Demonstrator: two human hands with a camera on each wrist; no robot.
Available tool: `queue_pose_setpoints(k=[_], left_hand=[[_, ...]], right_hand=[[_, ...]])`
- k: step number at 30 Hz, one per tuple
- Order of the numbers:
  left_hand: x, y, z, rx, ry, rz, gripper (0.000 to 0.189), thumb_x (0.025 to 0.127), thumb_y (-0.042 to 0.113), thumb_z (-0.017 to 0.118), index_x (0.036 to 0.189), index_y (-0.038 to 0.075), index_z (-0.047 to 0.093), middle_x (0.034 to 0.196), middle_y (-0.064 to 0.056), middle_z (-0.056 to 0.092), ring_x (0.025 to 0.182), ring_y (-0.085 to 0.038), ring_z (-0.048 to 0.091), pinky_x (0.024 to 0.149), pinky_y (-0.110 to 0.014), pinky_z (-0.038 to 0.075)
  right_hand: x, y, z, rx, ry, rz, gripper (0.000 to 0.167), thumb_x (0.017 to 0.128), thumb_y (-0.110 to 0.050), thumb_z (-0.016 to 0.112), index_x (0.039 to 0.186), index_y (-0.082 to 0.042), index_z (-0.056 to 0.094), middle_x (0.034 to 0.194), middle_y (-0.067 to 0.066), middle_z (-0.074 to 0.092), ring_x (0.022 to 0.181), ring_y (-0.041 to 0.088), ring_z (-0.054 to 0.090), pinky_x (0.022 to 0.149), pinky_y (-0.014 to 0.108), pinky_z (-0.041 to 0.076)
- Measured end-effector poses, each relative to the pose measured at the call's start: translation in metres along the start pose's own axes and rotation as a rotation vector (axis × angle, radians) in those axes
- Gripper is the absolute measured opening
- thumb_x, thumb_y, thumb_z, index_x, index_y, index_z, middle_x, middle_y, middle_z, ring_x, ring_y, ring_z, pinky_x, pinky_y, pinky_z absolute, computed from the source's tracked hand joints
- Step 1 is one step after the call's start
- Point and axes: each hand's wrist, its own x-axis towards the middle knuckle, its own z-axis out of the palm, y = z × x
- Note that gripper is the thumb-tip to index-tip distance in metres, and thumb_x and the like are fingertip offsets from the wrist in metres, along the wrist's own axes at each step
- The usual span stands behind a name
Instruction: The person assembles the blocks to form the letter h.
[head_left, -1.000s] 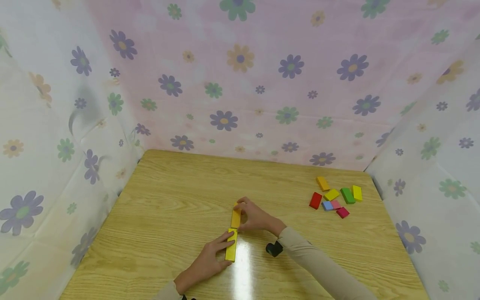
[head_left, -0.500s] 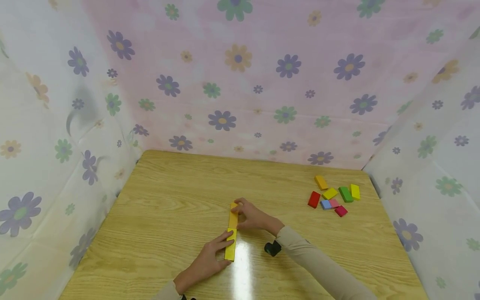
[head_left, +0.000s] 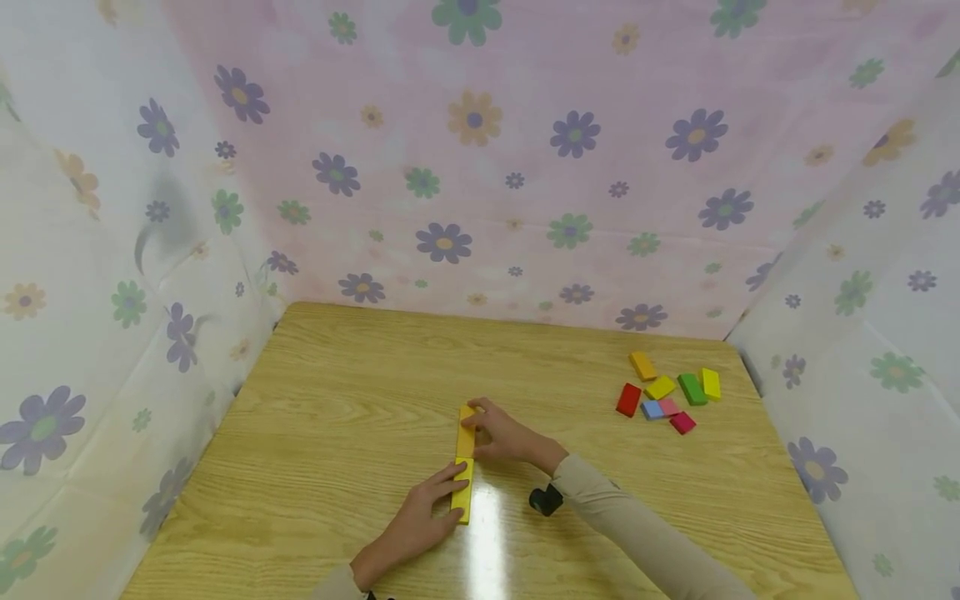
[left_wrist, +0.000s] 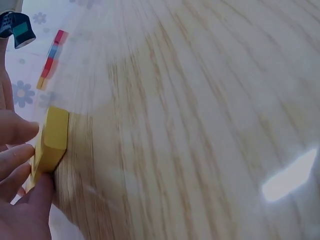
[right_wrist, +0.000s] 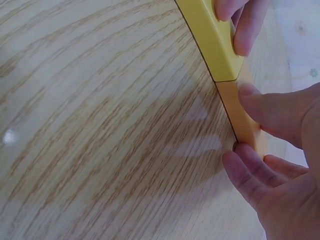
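Note:
A yellow block (head_left: 462,493) and an orange block (head_left: 466,433) lie end to end on the table, in one line running away from me. My left hand (head_left: 422,518) holds the yellow one, two fingertips over its top and the thumb near its close end. The right hand (head_left: 506,433) grips the orange block, with the thumb at its near part and fingers round its far end. In the right wrist view, the ends of the yellow block (right_wrist: 212,42) and orange block (right_wrist: 237,112) meet, and right fingertips touch the tabletop beside them.
At the back right of the wooden table (head_left: 337,367) lie several loose blocks, among them a red block (head_left: 628,400), an orange one, a green block (head_left: 692,389), a blue block (head_left: 652,409) and yellow ones. Flowered cloth (head_left: 480,183) stands behind and on both sides.
The thin gap between the orange and yellow blocks has closed. My left thumb has shifted from the yellow block's near end up onto it. The right hand keeps its grip.

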Motion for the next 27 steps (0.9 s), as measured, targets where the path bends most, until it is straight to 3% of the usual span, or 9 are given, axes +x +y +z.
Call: queue_pose_setpoints(k=[10, 16, 27], left_hand=[[0.008, 0.002, 0.005, 0.017, 0.111, -0.004, 0.030, 0.085, 0.000, 0.067, 0.115, 0.001, 0.065, 0.134, -0.011, 0.052, 0.121, -0.032, 0.050, 0.094, -0.043, 0.046], [0.014, 0.006, 0.002, 0.061, 0.189, -0.013, 0.032, 0.080, -0.001, 0.071, 0.112, 0.001, 0.066, 0.133, -0.013, 0.052, 0.122, -0.032, 0.049, 0.097, -0.045, 0.043], [0.030, 0.006, -0.002, 0.178, 0.073, 0.031, 0.050, 0.084, 0.011, 0.071, 0.130, 0.001, 0.056, 0.148, -0.014, 0.036, 0.134, -0.035, 0.033, 0.102, -0.051, 0.036]], right_hand=[[-0.006, 0.006, 0.000, 0.031, 0.032, -0.018, 0.041, 0.088, -0.015, 0.068, 0.126, -0.001, 0.058, 0.143, 0.024, 0.033, 0.116, 0.031, 0.051, 0.093, 0.042, 0.047], [-0.013, 0.009, -0.008, 0.071, 0.072, 0.003, 0.037, 0.087, -0.006, 0.067, 0.122, 0.002, 0.059, 0.138, 0.025, 0.038, 0.108, 0.032, 0.055, 0.084, 0.040, 0.051], [-0.033, 0.019, -0.027, 0.119, 0.118, 0.067, 0.036, 0.087, -0.003, 0.064, 0.122, 0.006, 0.058, 0.133, 0.026, 0.041, 0.103, 0.033, 0.056, 0.077, 0.040, 0.053]])
